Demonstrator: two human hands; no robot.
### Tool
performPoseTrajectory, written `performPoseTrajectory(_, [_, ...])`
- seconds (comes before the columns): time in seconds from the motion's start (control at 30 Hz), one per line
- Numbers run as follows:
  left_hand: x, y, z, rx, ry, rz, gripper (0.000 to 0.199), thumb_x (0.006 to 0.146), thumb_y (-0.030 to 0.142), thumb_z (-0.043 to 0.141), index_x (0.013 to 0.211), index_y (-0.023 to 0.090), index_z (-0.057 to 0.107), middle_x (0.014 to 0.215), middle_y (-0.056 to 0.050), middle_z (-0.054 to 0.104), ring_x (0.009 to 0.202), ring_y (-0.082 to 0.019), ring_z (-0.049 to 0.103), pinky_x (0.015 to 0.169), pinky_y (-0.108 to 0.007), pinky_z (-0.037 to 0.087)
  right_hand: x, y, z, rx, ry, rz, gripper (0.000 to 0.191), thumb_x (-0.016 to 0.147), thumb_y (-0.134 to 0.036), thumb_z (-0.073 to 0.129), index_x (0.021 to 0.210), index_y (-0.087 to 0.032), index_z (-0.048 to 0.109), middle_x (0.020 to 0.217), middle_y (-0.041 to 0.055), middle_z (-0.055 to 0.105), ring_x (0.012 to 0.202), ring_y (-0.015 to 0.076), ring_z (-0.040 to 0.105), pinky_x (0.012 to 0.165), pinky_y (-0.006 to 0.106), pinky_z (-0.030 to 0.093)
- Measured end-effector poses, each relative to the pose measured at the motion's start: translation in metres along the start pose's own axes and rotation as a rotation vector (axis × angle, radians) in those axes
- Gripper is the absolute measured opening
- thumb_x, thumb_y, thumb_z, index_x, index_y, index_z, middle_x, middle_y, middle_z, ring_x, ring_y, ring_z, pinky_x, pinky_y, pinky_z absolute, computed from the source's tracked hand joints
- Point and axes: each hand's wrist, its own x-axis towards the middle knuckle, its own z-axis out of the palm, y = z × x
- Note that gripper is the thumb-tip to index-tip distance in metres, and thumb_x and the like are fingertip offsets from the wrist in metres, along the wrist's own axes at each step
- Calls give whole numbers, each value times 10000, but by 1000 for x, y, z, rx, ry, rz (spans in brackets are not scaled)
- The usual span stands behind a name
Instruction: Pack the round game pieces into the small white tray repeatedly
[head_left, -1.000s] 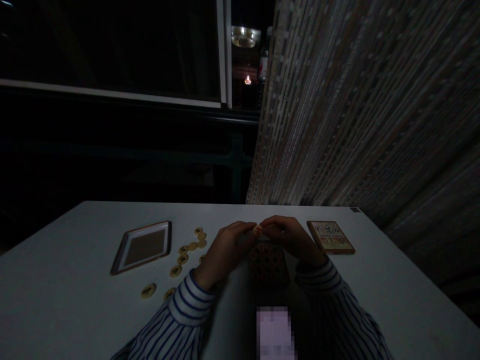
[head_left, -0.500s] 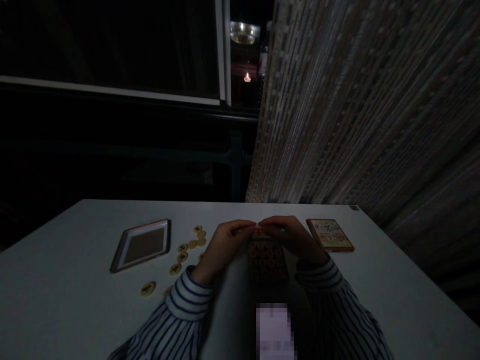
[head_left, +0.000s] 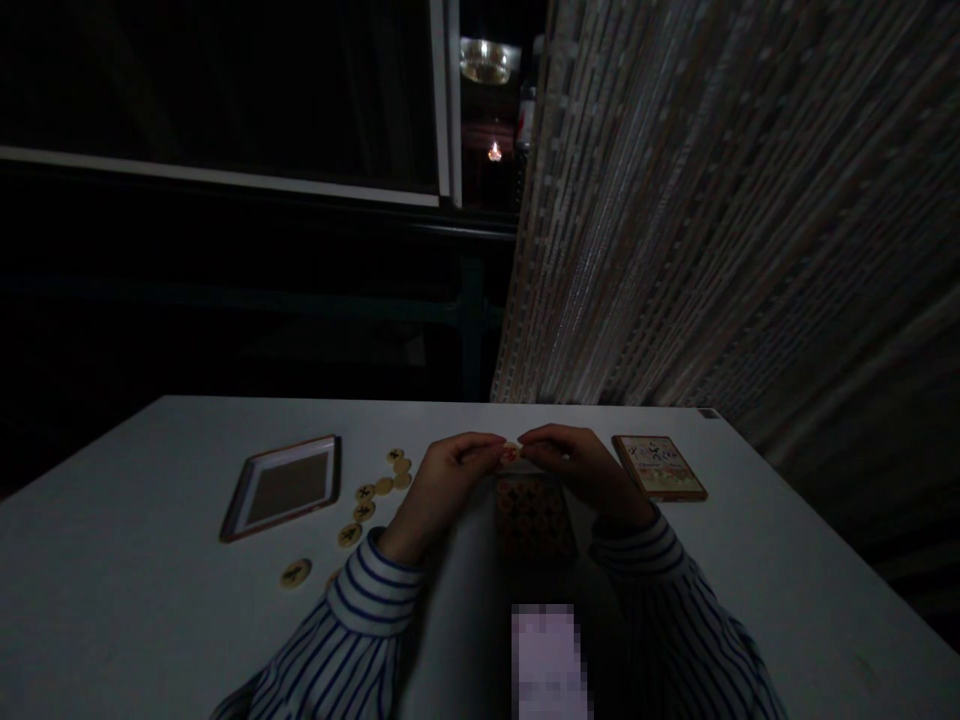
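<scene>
A round Chinese chess piece [head_left: 510, 455] with a red character is held up between my two hands, over the far end of a box. Pinching its left edge are the thumb and fingers of my left hand [head_left: 454, 485]. My right hand [head_left: 581, 465] is closed too, its fingertips at the piece's right edge. Just below and nearer to me sits the dark box [head_left: 572, 545], filled with rows of round pieces whose markings are hard to read in the dim light. To the left of my left hand, several pale pieces with black characters, such as one piece [head_left: 349, 535], lie loose.
An open shallow tin lid or tray [head_left: 238, 500] lies at the left of the white table [head_left: 135, 600]. At the right is a flat printed tin [head_left: 660, 468]. A pixelated pale object [head_left: 547, 660] shows at the near edge. A string curtain [head_left: 622, 200] hangs beyond the table.
My fingertips have drawn slightly apart, and more of the red-character piece shows between them. The loose pieces and the box stay where they were.
</scene>
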Motion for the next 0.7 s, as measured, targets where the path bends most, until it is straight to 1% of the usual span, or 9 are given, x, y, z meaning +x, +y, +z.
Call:
performPoseTrajectory(0.1, [0, 1, 1, -4, 24, -20, 280, 646, 317, 644, 852, 128, 652, 810, -56, 682, 770, -165, 610, 740, -286, 472, -1, -1, 2, 30, -7, 38, 203, 737, -275, 550, 877, -154, 636, 786, 36, 667, 690, 127, 591, 605, 234, 454])
performPoseTrajectory(0.2, [-1, 2, 2, -9, 30, -29, 296, 645, 323, 645, 866, 126, 647, 812, -55, 679, 778, -167, 609, 741, -288, 475, -1, -3, 4, 53, -14, 44, 198, 732, -276, 556, 876, -161, 629, 783, 31, 666, 690, 126, 592, 605, 234, 457])
performPoseTrajectory(0.53, [-1, 0, 4, -52, -6, -40, 256, 643, 306, 652, 842, 146, 651, 811, -44, 678, 756, -152, 609, 730, -272, 476, -1, -4, 4, 50, 0, 55, 192, 731, -282, 558, 865, -163, 626, 802, 35, 662, 710, 126, 588, 623, 234, 457])
performPoseTrajectory(0.7, [-2, 0, 4, -34, -24, -37, 263, 644, 322, 645, 836, 143, 655, 792, -50, 679, 741, -156, 608, 714, -276, 476, -1, -1, 3, 14, -10, 26, 200, 733, -296, 556, 864, -166, 633, 798, 33, 661, 708, 130, 583, 627, 240, 452])
